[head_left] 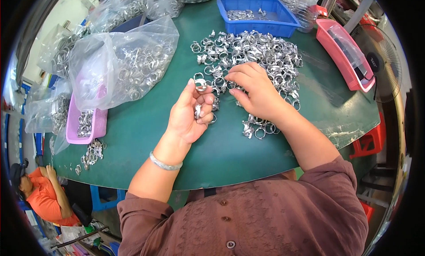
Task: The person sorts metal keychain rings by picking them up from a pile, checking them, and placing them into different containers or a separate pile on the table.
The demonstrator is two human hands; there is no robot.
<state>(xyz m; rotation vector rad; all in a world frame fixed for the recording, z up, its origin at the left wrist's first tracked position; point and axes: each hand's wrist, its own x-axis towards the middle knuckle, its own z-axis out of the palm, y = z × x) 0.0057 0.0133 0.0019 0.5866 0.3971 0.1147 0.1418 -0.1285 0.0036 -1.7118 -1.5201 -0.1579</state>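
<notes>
One green counter (146, 123) runs across the scene. One large clear bag (144, 65) lies left; a heap of silver rings (268, 54), too many to count, spreads far centre. Beyond stands one blue tub (261, 28); far right, one fan (376, 61), lettering on its hub, and one pink basket (335, 54); left, one purple basket (101, 123), partly hidden by the bag. The right hand (256, 90) hovers at the heap's left edge, thumb apart from bent fingers; the left hand (188, 110) grips one ring (200, 84) at its fingertips, a second ring (197, 111) in curled fingers.

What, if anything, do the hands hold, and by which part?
Left hand: silver metal ring, by its lower part; another in curled fingers. Right hand: unclear.
</notes>
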